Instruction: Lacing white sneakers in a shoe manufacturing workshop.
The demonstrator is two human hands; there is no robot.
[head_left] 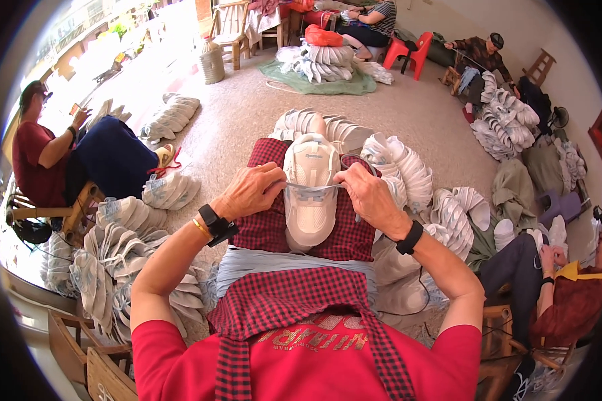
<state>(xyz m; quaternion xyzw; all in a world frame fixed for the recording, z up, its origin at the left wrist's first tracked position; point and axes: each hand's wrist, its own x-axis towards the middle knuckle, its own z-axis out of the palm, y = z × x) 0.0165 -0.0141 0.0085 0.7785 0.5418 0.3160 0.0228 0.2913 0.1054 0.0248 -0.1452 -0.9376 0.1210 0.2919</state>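
Note:
A white sneaker [310,220] rests on my lap between my knees, its toe toward me and its padded tongue pointing away. Across its eyelets runs a pale blue-grey shoelace [318,188], drawn out to both sides. My left hand [257,188] pinches the lace on the shoe's left side, and my right hand [368,194] pinches it on the right. Both hands are at about the same height, close beside the shoe. A bundle of light blue laces [294,262] lies across my lap, over a red-and-black checked apron [287,294].
Stacked white shoe uppers [124,274] lie at my left, with more stacks [408,174] at my right and beyond my knees. Several people sit around the room. A red plastic chair [408,55] and a green sheet [294,79] bearing shoes are farther off. Wooden stools [107,371] stand near me.

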